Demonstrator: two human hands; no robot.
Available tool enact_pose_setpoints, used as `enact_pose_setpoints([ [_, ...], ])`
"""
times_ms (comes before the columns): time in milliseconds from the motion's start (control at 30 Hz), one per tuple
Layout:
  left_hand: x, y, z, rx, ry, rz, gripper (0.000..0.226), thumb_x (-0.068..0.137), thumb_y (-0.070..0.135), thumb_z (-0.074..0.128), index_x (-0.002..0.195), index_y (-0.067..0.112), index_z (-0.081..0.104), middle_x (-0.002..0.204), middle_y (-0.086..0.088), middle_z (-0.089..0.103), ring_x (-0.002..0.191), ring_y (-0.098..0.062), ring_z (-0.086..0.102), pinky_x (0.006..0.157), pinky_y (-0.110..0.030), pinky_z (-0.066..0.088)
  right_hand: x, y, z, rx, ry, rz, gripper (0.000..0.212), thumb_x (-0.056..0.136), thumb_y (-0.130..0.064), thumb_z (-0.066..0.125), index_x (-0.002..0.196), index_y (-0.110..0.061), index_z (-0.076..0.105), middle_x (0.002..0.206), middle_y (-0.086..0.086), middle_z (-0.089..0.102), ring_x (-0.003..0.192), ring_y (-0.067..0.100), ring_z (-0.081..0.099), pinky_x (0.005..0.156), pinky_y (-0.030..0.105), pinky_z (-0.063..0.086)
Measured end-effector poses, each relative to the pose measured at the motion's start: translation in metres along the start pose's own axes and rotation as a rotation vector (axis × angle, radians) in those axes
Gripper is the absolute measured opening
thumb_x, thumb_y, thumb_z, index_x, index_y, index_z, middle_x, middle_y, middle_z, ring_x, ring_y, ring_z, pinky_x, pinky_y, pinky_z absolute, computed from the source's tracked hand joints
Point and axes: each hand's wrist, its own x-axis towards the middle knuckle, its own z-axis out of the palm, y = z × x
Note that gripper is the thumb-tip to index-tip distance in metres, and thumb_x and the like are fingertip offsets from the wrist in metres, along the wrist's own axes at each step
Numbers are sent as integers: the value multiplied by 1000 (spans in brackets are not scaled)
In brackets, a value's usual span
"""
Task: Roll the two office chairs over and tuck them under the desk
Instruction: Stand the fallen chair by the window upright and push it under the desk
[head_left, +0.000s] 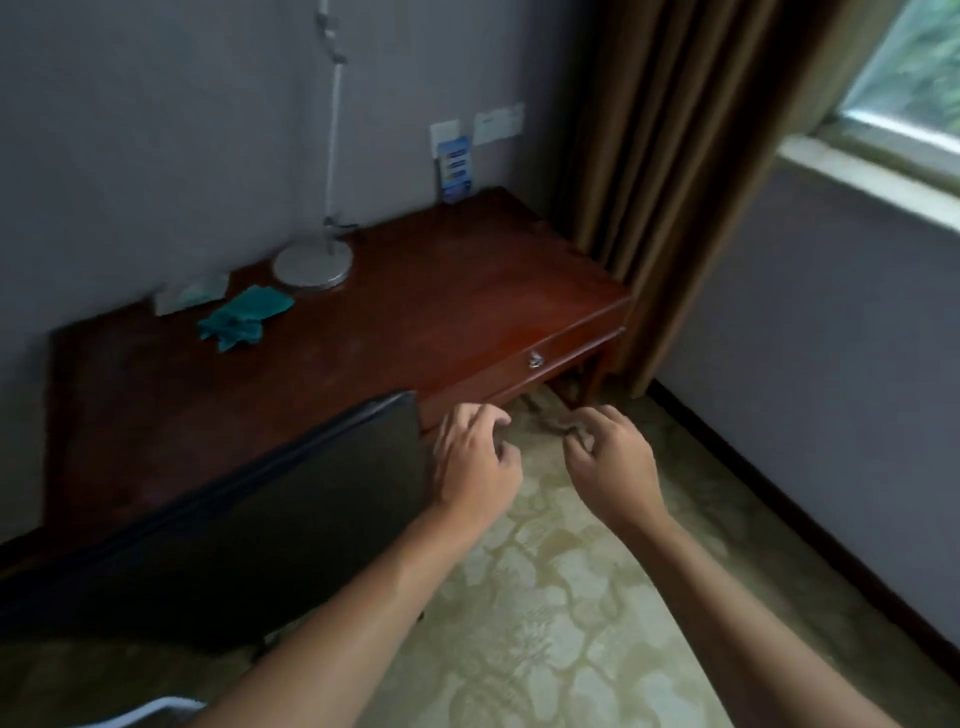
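A dark chair (249, 525) stands at the desk's (415, 312) front edge, toward its left end, the flat black back showing broadside and tilted, its top right corner overlapping the desk front. Only this one chair shows. The left hand (475, 462) hangs just beside the chair back's right edge, fingers loosely curled and holding nothing; whether it touches the edge cannot be told. The right hand (608, 462) is near it over the carpet (545, 597), fingers also half curled and empty.

The desk is red-brown wood, set against the wall, with a drawer along the front that carries a small metal pull (535, 359). Near the back edge stands a lamp (314, 265) with a round grey base and a thin white stem. Left of it lie a teal cloth (244, 317) and a pale packet (189, 293), blurred. At the back right corner a blue card (456, 169) leans on the wall under white wall plates; its writing is too blurred to read. A brown curtain (675, 182) hangs past the desk's right end, beside a window (904, 93).
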Motion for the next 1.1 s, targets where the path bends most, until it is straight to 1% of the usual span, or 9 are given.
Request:
enact_pose_setpoints([
  [167,14,101,82,-40,-248,182,17,84,21,57,98,27,65,107,6,62,105,-16,56,88,-29,42,-7,103,-89,73,185,262,22,84,-17,54,95,-21,72,93,-6,64,87,14,61,72,27,42],
  [300,14,214,152,-75,-391,331,12,85,23,58,89,29,67,94,9,64,93,-15,61,83,-30,49,-25,197,-171,121,344,452,21,84,-18,53,91,-25,72,90,-9,64,84,10,59,71,23,36],
  [433,0,310,214,-135,-562,446,13,83,25,55,84,31,66,88,13,67,89,-6,62,83,-28,49,-55,282,-235,142,465,635,22,85,-20,50,89,-31,69,90,-15,63,84,6,56,65,7,30],
  [567,-11,385,267,-201,-707,581,14,82,29,53,83,35,65,87,19,67,88,5,61,85,-27,50,-79,345,-284,175,603,793,21,86,-23,50,86,-33,68,89,-13,66,84,8,56,67,16,35],
  [700,-12,449,325,-203,-835,715,14,83,31,53,85,36,66,85,22,68,85,5,61,82,-23,50,-91,401,-316,198,733,935,19,84,-24,52,79,-36,66,84,-15,67,82,5,59,66,17,38],
  [800,-9,494,373,-213,-937,815,14,86,28,55,86,35,67,84,21,68,84,5,61,77,-20,47,-96,436,-337,198,799,1060,18,83,-24,52,81,-34,67,79,-17,66,78,5,58,62,15,36],
  [867,-11,527,407,-200,-1024,891,15,86,27,55,87,34,68,83,20,69,83,6,60,73,-18,44,-102,459,-353,178,852,1167,19,83,-23,53,83,-32,69,76,-17,64,75,7,55,61,19,34],
  [1000,-34,595,452,-189,-1199,1058,14,86,29,54,88,35,67,84,19,69,83,3,61,76,-22,49,-124,491,-390,135,990,1323,18,84,-21,54,85,-31,70,77,-17,63,77,9,54,61,14,35],
  [1100,-67,642,481,-184,-1315,1185,15,86,29,54,88,36,67,86,19,69,84,1,62,79,-23,50,-154,510,-415,105,1138,1448,21,84,-17,54,86,-28,72,82,-12,69,80,11,58,68,24,39],
])
